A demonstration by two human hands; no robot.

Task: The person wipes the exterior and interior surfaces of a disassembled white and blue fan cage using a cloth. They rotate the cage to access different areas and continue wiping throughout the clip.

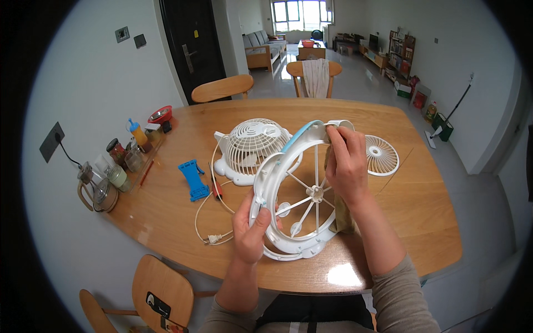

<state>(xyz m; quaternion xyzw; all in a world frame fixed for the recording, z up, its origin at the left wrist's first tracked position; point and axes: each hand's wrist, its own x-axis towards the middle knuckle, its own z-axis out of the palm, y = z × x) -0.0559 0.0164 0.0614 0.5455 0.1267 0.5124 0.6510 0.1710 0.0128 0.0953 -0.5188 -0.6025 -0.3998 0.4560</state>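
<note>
A white plastic fan frame (297, 243) with spokes meeting at a hub is held tilted above the wooden table, its inner side facing me. My left hand (251, 229) grips its left rim, thumb in front. At the upper right rim, my right hand (347, 160) pinches an olive-brown cloth (344, 216) against the frame; the cloth hangs down along the right side. Beyond the frame stands the white fan body (256, 147) with its rounded grille, partly hidden. A round white spoked grille (382, 155) lies flat to the right, partly behind my right hand.
On the table's left lie a blue plastic part (194, 180), a screwdriver with a red handle (217, 188) and a white cord with its plug (214, 239). A glass kettle (98, 191), jars (116, 152) and a red bowl (160, 114) line the left edge. Wooden chairs (222, 88) surround the table.
</note>
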